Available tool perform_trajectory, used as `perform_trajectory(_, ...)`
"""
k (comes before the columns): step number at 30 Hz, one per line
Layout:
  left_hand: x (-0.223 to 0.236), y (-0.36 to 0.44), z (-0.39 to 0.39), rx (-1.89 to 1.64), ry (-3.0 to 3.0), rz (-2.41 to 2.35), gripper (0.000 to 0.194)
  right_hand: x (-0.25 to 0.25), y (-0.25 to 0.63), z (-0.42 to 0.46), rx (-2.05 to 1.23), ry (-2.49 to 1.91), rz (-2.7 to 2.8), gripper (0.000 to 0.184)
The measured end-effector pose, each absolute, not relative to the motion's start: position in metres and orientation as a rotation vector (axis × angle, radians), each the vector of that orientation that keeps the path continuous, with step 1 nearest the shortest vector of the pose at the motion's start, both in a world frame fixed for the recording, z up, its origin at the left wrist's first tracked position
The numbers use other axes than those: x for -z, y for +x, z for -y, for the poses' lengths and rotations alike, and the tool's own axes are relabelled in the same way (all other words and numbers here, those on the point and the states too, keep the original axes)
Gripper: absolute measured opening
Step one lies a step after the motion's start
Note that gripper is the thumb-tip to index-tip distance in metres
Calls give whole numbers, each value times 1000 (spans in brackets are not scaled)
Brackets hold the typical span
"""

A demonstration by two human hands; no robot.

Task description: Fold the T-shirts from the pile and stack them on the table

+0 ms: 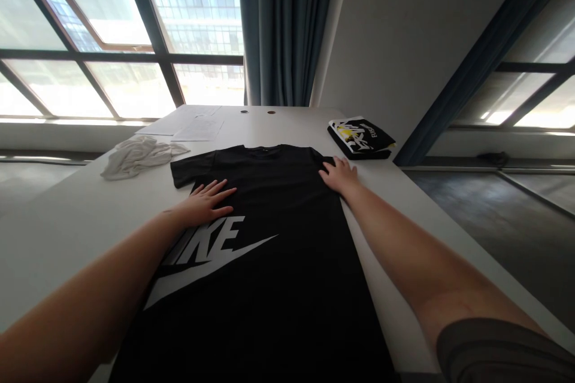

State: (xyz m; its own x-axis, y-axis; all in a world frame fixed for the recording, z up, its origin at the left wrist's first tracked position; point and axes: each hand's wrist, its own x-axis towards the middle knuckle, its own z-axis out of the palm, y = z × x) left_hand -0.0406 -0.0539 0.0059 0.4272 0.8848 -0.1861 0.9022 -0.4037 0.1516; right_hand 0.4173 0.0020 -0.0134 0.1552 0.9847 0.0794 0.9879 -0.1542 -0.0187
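Observation:
A black T-shirt (287, 263) with a large white swoosh and lettering lies spread flat on the white table (54, 251), its collar pointing away from me. My left hand (209, 200) rests on the shirt's left side, just above the lettering, with fingers spread. On the right sleeve near the shoulder lies my right hand (340, 175), its fingers apart and flat. Neither hand grips the fabric. My left forearm covers part of the print and the shirt's left edge.
A folded black garment (362, 137) with white and yellow print sits beyond my right hand. Crumpled white cloth (139, 157) lies at the left, near sheets of paper (197, 124). Two round holes mark the table's far end. Behind stand windows and a blue curtain (283, 30).

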Motion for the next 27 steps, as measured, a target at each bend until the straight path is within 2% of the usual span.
perform_trajectory(4, -6, -45, 53, 106, 2440, -1565, 76, 14, 452, -8, 70, -2497, 1526, 74)
perform_trajectory(8, -4, -45, 54, 71, 2456, -1540, 74, 14, 450, -10, 270, -2265, 1792, 69)
perform_trajectory(11, 0, -45, 50, -4, 2434, -1633, 68, 21, 434, -16, 79, -2158, 2127, 68)
perform_trajectory(14, 5, -48, 42, -120, 2359, -1850, 66, 27, 429, -21, -161, -2276, 2135, 68)
perform_trajectory(21, 3, -53, 42, 23, 2296, -1945, 72, 27, 460, -18, -136, -2477, 1780, 63)
perform_trajectory(25, 5, -68, 27, -388, 2214, -2158, 67, 26, 469, -18, -61, -2573, 1530, 72)
perform_trajectory(27, 8, -82, 8, -535, 2034, -2269, 70, 26, 471, -21, -34, -2526, 1447, 69)
